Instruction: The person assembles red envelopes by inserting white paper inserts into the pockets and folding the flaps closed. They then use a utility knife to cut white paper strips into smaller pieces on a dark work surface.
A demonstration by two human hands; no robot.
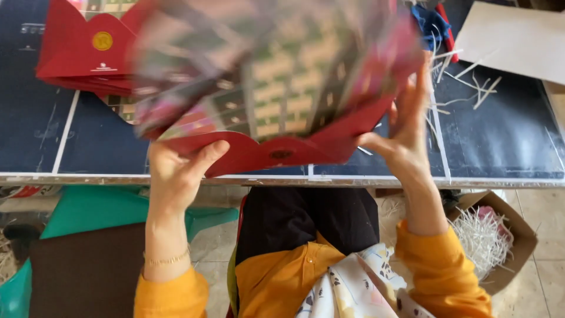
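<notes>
I hold a large flat red card box [276, 88] with a scalloped flap and a patterned inner face, raised above the dark blue table [506, 135]; it is blurred by motion. My left hand [176, 171] grips its lower left edge, thumb on the red flap. On the right edge my right hand [406, 129] presses with fingers spread upward. A stack of similar red flat boxes [82, 53] with a gold round seal lies at the table's far left.
Pale paper shreds [465, 82] lie scattered at the right of the table, beside a grey card sheet [518, 38] and a blue cloth [429, 23]. An open carton of shredded paper [491, 235] stands on the floor at right. A green plastic chair [88, 212] stands at left.
</notes>
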